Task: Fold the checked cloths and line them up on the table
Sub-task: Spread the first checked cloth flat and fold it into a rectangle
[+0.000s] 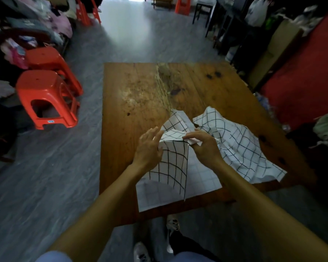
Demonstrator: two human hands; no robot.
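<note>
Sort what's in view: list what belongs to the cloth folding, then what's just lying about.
Belongs to the job:
checked cloth in hand
crumpled checked cloth beside it
wooden table
left hand, fingers straight against the cloth
right hand, pinching a cloth edge

Just lying about:
red stools
clothes heap
red surface

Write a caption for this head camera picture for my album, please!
Two hands, left hand and right hand, fold a checked cloth on a wooden table.
</note>
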